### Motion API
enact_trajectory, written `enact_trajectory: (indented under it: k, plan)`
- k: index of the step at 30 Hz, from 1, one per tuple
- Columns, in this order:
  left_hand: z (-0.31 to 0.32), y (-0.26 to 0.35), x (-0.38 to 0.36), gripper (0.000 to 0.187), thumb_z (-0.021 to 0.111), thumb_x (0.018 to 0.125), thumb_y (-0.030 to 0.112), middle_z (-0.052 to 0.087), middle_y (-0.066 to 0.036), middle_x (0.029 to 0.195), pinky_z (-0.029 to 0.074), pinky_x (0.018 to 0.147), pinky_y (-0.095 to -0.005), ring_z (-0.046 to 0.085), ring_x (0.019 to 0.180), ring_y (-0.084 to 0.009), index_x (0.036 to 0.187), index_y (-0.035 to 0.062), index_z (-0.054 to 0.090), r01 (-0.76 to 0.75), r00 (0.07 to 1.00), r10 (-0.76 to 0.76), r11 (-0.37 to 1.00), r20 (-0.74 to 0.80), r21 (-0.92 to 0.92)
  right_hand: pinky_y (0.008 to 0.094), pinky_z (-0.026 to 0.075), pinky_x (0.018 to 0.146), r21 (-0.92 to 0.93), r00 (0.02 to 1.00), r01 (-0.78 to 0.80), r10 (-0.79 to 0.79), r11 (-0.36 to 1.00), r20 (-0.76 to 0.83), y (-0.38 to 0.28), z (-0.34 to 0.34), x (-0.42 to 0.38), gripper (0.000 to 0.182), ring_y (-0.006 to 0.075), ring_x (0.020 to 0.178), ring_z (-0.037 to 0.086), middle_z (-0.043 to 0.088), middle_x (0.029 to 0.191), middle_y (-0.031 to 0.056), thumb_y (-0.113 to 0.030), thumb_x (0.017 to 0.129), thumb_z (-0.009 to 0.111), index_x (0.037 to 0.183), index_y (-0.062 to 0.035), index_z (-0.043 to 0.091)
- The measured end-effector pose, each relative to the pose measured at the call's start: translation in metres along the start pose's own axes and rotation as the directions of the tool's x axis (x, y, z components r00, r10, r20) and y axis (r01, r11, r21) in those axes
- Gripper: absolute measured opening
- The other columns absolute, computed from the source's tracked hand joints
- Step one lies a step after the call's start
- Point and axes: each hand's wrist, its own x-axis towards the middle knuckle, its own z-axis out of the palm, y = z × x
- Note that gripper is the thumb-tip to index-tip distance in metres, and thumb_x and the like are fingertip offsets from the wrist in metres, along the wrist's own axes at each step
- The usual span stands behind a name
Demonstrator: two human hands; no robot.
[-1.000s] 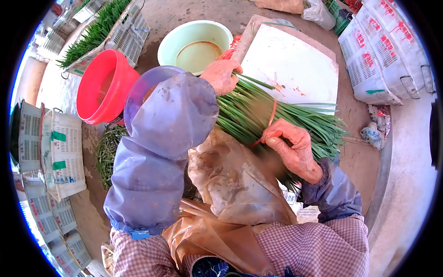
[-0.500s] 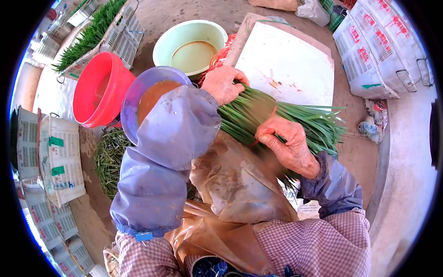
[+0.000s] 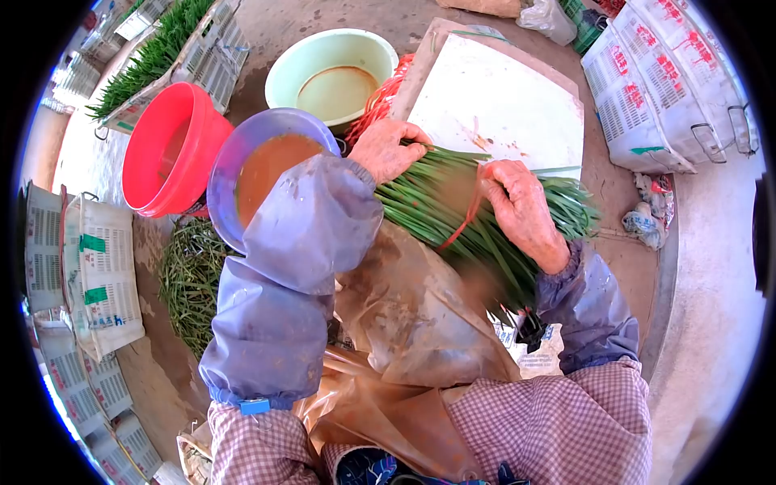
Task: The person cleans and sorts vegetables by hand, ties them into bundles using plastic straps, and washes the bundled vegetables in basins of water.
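Note:
A thick bundle of long green chives (image 3: 428,190) lies across my lap, over a muddy brown plastic apron (image 3: 404,315). My left hand (image 3: 390,151) is closed over the bundle's left end, fingers curled onto the stalks. A narrow red tie (image 3: 466,225) runs slantwise across the middle of the leaves. At its upper end my right hand (image 3: 521,212) is closed, thumb and fingers pinching the tie while the hand rests over the leaves. The bundle's underside is hidden, and part of the leaves is blurred.
A white board (image 3: 501,101) lies beyond the bundle, with red strips (image 3: 380,101) beside it. A green basin (image 3: 331,48), a purple basin (image 3: 222,174) of brown water and a red bucket (image 3: 141,174) stand left. White crates (image 3: 638,89) stand right; loose leaves (image 3: 190,283) lie lower left.
My right hand has moved up across the bundle, drawing the red tie from the near side over the leaves. My left hand stays on the left end.

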Motion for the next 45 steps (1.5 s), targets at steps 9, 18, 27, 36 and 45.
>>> enact_trajectory:
  k: [9,18,27,36,45]
  plan:
    - [0.001,0.016,0.002,0.024,0.051,0.08,0.005,0.065,0.001,0.11,0.02,0.107,-0.0553,0.058,0.108,-0.0215,0.099,0.0117,0.063,-0.179,0.984,0.156,0.9,0.089,0.398,0.0392,0.044,0.084,0.258,0.999,0.013,-0.002,0.966,-0.043,0.01,0.006,0.0,0.007,0.0316,0.092,0.056,0.064,0.101,0.0123,-0.009,0.089,0.058,0.088,-0.0013,0.057]
    - [0.004,-0.008,0.016,0.036,0.043,0.073,-0.001,0.068,-0.013,0.095,0.047,0.086,-0.0344,0.063,0.094,-0.0247,0.103,0.005,0.063,-0.244,0.92,0.253,0.967,0.299,-0.067,0.0444,0.038,0.093,0.255,0.98,-0.068,0.017,0.965,0.198,0.008,0.001,0.019,0.009,0.0298,0.095,0.057,0.063,0.098,0.009,-0.012,0.091,0.056,0.092,-0.0038,0.058]
    - [0.008,-0.006,0.013,0.037,0.035,0.071,-0.011,0.063,-0.013,0.114,0.039,0.102,-0.0334,0.054,0.114,-0.0198,0.1,-0.0013,0.054,-0.138,0.929,0.185,0.977,0.32,-0.162,0.0489,0.033,0.094,-0.15,0.978,0.197,-0.185,0.969,0.092,0.011,0.003,0.019,0.009,0.0321,0.098,0.057,0.062,0.094,0.0101,-0.009,0.089,0.055,0.098,-0.0075,0.057]
    - [0.0,0.01,0.011,0.057,0.035,0.073,-0.008,0.064,-0.012,0.116,0.04,0.102,-0.0305,0.058,0.111,-0.0196,0.122,0.0064,0.059,-0.125,0.899,0.074,0.988,0.432,0.093,0.035,0.047,0.074,0.22,0.997,-0.036,0.019,0.975,0.08,0.013,0.01,0.008,0.015,0.0305,0.081,0.059,0.061,0.088,0.015,-0.013,0.094,0.053,0.1,-0.001,0.058]
    - [0.003,0.005,0.005,0.043,0.041,0.082,-0.007,0.066,-0.009,0.112,0.043,0.098,-0.029,0.059,0.107,-0.0169,0.117,0.0043,0.063,-0.029,0.931,0.073,0.991,0.357,-0.129,0.0325,0.047,0.073,0.302,0.995,0.01,-0.039,0.953,0.088,0.009,0.015,0.012,0.02,0.026,0.078,0.059,0.061,0.086,0.0151,-0.015,0.098,0.048,0.106,-0.0007,0.059]
